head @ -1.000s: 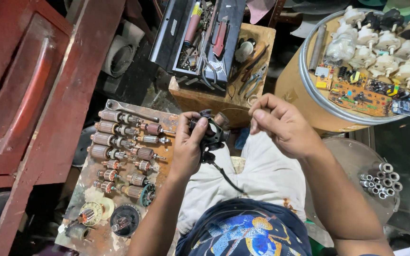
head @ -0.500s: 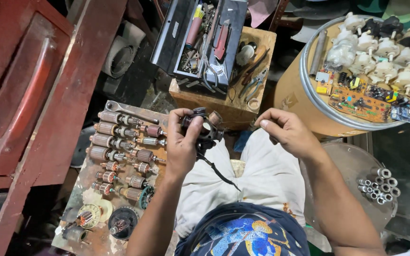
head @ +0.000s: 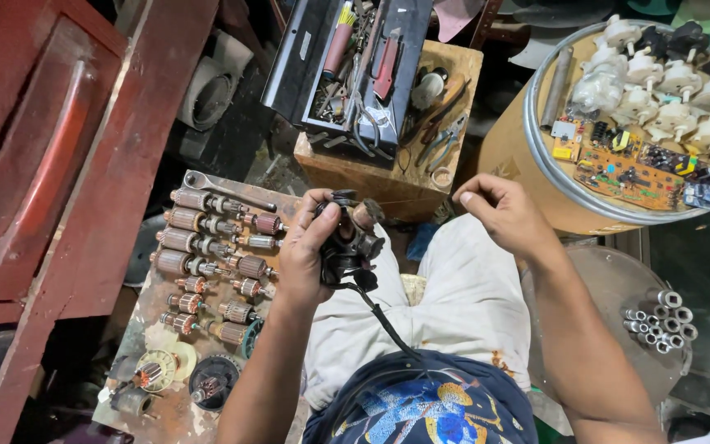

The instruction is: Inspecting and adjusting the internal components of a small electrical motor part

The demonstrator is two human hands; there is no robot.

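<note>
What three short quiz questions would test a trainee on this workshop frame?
1. True or false: the left hand holds the black motor part.
2. Which side of the person are the copper-wound armatures on: A left, B right?
3. What lies on the round tray besides white parts?

Key: 1 true. 2 A. 3 circuit boards. The right hand is pinched shut beside the part; whether anything sits in that grip cannot be told.
</note>
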